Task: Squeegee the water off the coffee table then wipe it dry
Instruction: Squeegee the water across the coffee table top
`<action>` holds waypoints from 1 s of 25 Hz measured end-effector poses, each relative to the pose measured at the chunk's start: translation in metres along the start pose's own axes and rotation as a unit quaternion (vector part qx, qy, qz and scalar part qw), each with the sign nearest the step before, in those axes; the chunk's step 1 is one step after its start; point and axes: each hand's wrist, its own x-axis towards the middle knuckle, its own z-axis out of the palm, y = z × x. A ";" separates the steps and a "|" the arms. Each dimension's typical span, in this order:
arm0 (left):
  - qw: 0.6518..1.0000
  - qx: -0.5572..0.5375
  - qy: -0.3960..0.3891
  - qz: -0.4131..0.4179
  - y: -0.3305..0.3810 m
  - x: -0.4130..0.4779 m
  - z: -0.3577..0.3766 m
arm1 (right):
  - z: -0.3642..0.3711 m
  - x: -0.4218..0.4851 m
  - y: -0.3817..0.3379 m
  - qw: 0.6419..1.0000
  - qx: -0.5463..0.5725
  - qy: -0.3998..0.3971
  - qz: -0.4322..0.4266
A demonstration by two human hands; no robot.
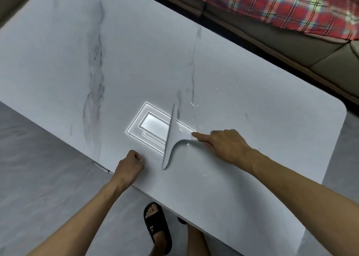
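A pale grey squeegee (171,137) lies with its long blade on the white marble coffee table (136,61), the blade running away from me. My right hand (223,145) grips its curved handle, with the index finger stretched along it toward the blade. Small water drops (194,105) glint on the tabletop to the right of the blade. My left hand (130,166) rests at the near table edge, left of the blade, its fingers curled into a loose fist that holds nothing.
A ceiling light's bright rectangular reflection (153,126) shows on the tabletop under the blade. A sofa (291,48) with a red plaid blanket (272,5) runs along the far side. My foot in a black slide sandal (157,226) stands on the grey floor by the near edge.
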 end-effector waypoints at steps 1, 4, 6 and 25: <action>1.000 0.001 -0.014 -0.002 0.007 0.001 0.007 | 0.002 -0.017 0.023 1.000 0.010 -0.004 0.025; 0.999 0.008 -0.038 0.004 0.028 0.008 0.023 | 0.001 -0.064 0.081 0.996 0.005 0.003 0.088; 0.999 0.005 -0.034 0.014 0.040 0.014 0.031 | -0.003 -0.082 0.101 0.994 -0.020 0.015 0.102; 0.983 -0.081 0.142 -0.084 -0.041 -0.005 -0.038 | 0.002 0.102 -0.100 0.985 -0.058 0.021 -0.162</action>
